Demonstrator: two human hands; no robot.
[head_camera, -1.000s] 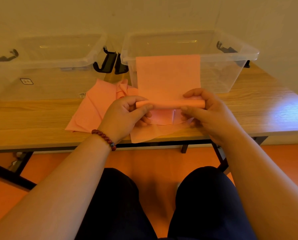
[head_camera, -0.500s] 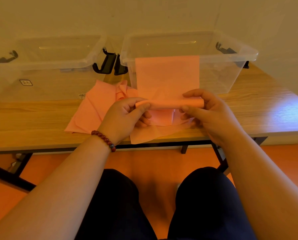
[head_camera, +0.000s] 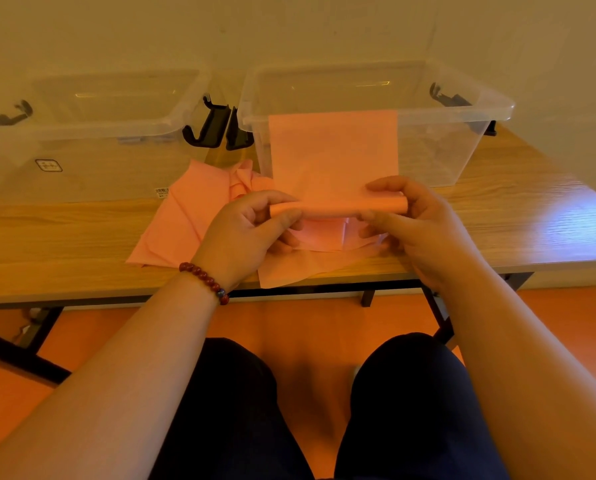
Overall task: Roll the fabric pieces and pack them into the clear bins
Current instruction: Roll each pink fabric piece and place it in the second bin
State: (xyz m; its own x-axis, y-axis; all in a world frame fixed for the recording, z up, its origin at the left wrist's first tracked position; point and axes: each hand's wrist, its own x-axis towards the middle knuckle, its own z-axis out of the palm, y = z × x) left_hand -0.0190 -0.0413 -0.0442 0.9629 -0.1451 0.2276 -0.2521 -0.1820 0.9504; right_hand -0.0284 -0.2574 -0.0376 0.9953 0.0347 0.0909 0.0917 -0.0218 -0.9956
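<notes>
Fabric pile (head_camera: 185, 220), not yet rolled, lies between the empty-looking left bin (head_camera: 99, 174) and the left hand (head_camera: 244, 233), whose fingers pinch one end of a thin roll (head_camera: 338, 207) (most of its sheet (head_camera: 334, 154) rises flat beyond the fingertips). The right hand (head_camera: 417, 230) pinches the other end; the right bin (head_camera: 445, 154) beyond looks empty too.

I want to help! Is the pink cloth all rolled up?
Only partly. The left hand and right hand pinch a thin roll; the rest of the fabric piece is flat, unrolled.
</notes>
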